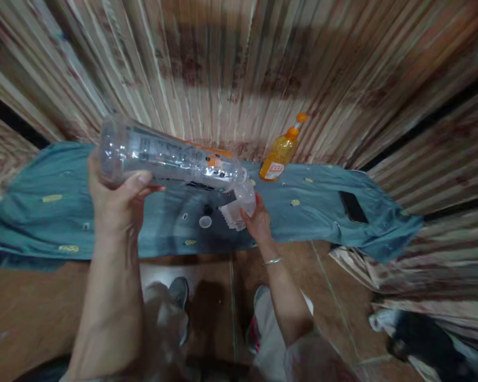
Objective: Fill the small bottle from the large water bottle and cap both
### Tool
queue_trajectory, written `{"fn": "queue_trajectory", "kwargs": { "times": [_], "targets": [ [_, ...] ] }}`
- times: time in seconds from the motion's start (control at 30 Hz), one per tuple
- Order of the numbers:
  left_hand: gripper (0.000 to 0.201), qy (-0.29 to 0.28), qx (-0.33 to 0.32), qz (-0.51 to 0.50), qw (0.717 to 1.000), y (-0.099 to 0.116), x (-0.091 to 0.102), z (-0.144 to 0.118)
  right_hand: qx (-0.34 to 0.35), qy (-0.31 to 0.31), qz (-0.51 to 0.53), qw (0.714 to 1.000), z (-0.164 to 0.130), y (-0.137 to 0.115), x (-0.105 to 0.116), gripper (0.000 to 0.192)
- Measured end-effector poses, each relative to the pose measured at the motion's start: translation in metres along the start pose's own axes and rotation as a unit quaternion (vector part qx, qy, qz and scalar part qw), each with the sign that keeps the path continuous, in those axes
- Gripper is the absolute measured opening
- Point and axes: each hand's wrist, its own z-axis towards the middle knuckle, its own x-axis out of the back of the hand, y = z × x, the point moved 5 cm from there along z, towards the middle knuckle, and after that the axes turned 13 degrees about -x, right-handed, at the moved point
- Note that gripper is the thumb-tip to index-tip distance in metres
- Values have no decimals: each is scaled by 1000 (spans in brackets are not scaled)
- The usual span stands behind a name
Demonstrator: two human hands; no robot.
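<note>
My left hand is wrapped round the base end of a large clear plastic bottle with a printed label. The bottle lies tilted almost level, its neck pointing right. At its mouth is a small translucent container, closely beside or touching it; my right hand grips this container. A pale sachet-like piece with a jagged edge shows below the container; whether my fingers hold it too is unclear. Left of it on the cloth lie a small round whitish cap and a dark round piece.
A teal patterned cloth covers the long narrow surface. An orange pump bottle stands at its back, and a dark phone lies toward the right. Striped curtain hangs behind. Dark fabric lies at the lower right.
</note>
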Motion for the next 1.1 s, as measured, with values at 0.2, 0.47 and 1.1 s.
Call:
{"fn": "queue_trajectory", "kwargs": {
  "times": [0.2, 0.47, 1.1],
  "targets": [
    [67, -28, -15, 1, 999, -2, -3, 5, -5, 0, -5, 1000, 1, -2, 1, 66],
    [62, -45, -27, 13, 999, 0, -4, 6, -32, -9, -7, 999, 1, -5, 4, 68],
    [65, -33, -14, 18, 999, -1, -9, 11, -36, -12, -19, 999, 3, -6, 3, 71]
  ]
}}
